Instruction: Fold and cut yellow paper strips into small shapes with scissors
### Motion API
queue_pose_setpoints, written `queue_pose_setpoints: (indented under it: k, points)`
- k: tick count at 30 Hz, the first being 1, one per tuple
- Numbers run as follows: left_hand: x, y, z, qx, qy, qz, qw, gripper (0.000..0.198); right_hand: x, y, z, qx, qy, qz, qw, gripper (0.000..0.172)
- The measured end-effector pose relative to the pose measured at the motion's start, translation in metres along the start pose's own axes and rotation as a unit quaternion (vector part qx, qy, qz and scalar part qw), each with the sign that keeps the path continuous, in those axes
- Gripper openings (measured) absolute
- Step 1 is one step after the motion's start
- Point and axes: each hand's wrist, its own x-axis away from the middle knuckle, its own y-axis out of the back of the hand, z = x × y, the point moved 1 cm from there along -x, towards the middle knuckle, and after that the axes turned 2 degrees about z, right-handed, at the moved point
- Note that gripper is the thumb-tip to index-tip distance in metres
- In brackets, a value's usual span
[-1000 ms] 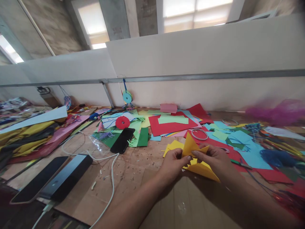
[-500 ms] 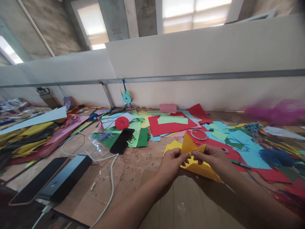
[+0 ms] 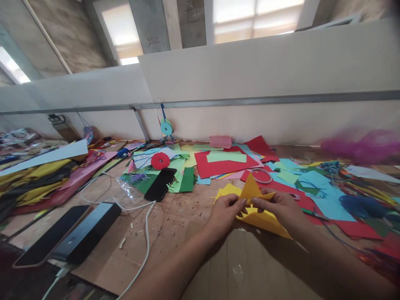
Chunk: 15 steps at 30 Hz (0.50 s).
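Observation:
Both my hands pinch a folded piece of yellow paper point(image 3: 250, 186), whose pointed tip stands up between them. My left hand point(image 3: 227, 209) grips its left side, with the thumb in front. On the right side, my right hand point(image 3: 276, 204) pinches a flap that juts out above the fingers. Below and behind the hands lie more yellow sheets point(image 3: 265, 221), partly covered by my fingers. A white ring point(image 3: 261, 175) rests on red paper just beyond the right hand.
Left of my hands lie a black phone point(image 3: 160, 184), a power bank point(image 3: 86, 233) and a white cable point(image 3: 146, 233). Coloured paper point(image 3: 218, 164) spreads along the back. Blue sheets point(image 3: 331, 200) and a green-handled tool point(image 3: 315, 214) lie to the right. A white wall panel point(image 3: 265, 71) stands behind.
The folded yellow paper's tip and right flap have shifted slightly to the right. Both hands keep their pinch and have barely moved.

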Motion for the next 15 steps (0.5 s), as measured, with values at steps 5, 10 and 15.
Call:
queue_pose_setpoints:
  k: [5,10,15]
  points:
    - [-0.003,0.006,-0.003,-0.002,-0.014,-0.036,0.999,0.045,-0.002,0.008,0.002,0.01,0.014,-0.037,0.999,0.027]
    - [0.0,0.004,-0.009,-0.019,-0.021,-0.023,0.999,0.032,-0.003,0.007,0.0,0.014,0.027,-0.033,0.999,0.029]
    - [0.001,0.004,-0.01,0.003,-0.022,-0.022,1.0,0.024,-0.001,0.005,-0.001,-0.01,0.027,-0.032,0.999,0.03]
